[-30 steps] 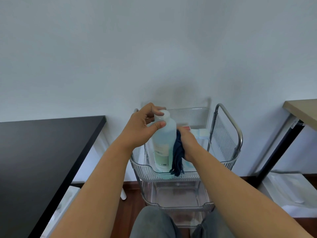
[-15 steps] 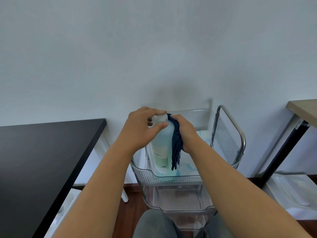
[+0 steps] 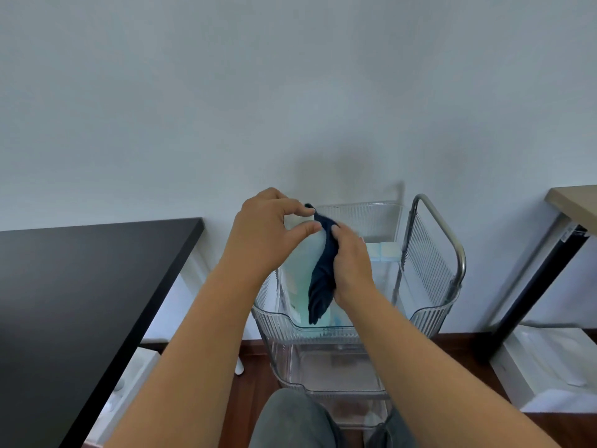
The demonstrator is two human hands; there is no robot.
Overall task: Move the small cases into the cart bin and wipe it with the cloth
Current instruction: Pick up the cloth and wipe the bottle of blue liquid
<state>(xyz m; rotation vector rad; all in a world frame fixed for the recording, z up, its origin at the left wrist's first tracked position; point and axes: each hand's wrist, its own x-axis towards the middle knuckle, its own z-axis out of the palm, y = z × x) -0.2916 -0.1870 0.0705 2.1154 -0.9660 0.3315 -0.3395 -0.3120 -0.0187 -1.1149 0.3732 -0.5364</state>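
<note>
2 hands over cart bin (image 3: 429,313), left hand (image 3: 263,236) grip pinching bottle (image 3: 303,270), right hand (image 3: 352,263) clutching cloth (image 3: 323,279), label unreadable

Black table (image 3: 80,286) at left, pale bottle (image 3: 298,273) (label unreadable), wooden desk (image 3: 578,202) at right

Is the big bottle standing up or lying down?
Standing up. The bottle rises out of the cart bin; the left hand grips its top.

The dark blue cloth (image 3: 323,279) hangs down long and crumpled over the see-through cart bin (image 3: 323,331). Its top end touches the top of a pale bottle (image 3: 302,273) standing upright in the bin. Small light blue cases (image 3: 384,252) lie at the bin's back.
</note>
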